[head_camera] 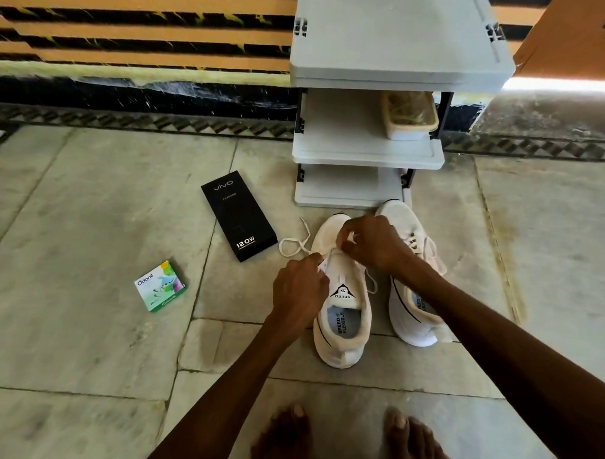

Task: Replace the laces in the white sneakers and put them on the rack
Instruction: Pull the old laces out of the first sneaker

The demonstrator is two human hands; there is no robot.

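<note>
Head view, hands (298, 291) (372, 245) pinching flat lace (288, 245), padded sneaker (336, 353)

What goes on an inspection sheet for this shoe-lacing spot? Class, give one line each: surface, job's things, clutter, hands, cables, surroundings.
Surface: stained stone floor.
Job's things: unlaced sneaker beside laced sneaker, both on the floor before the white rack; lace loops out to the image left.
Clutter: black box and green box on the floor; tub on a rack shelf.
Hands: left hand grips the unlaced sneaker's eyelet edge; right hand pinches the lace.
Cables: nothing seen.
Surroundings: striped wall; cardboard upper right.
</note>
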